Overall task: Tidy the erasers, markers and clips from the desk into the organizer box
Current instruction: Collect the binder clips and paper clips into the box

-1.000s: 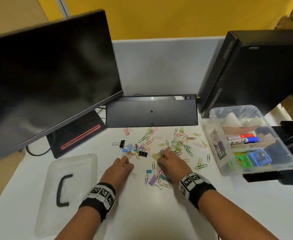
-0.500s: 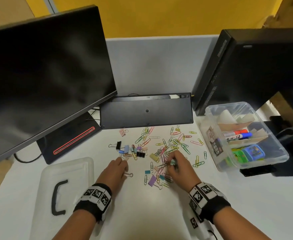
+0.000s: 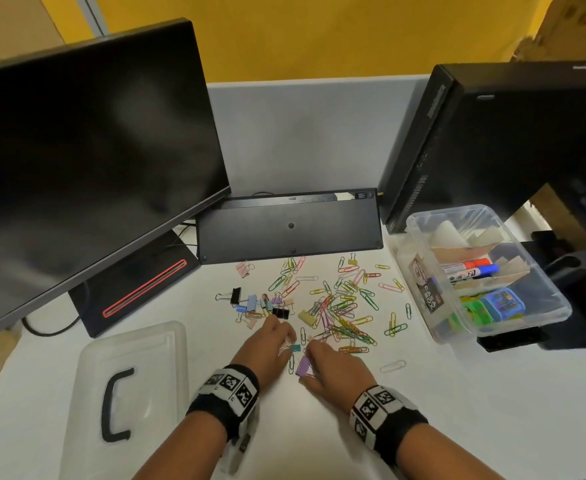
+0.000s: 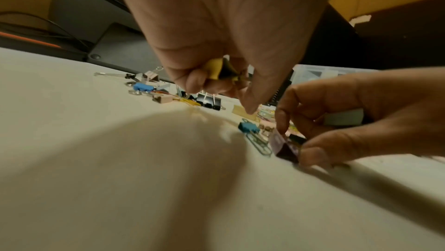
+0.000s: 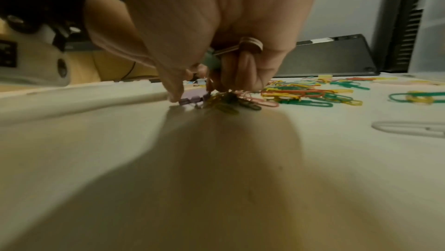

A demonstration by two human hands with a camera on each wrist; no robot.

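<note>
Coloured paper clips and binder clips lie scattered on the white desk. My left hand hovers low over the near edge of the pile. Its curled fingers hold a yellow and a black binder clip. A teal binder clip lies just beside it. My right hand pinches a purple binder clip on the desk, with more clips tucked in its curled fingers. The clear organizer box stands at the right with markers inside.
The box lid with a black handle lies at the near left. A monitor stands at the left, an upturned keyboard behind the clips and a black computer tower behind the box. A white paper clip lies alone at the right.
My right hand has drawn back toward me and left, from the paper clips onto the purple binder clip. My left hand has shifted right, close beside it.
</note>
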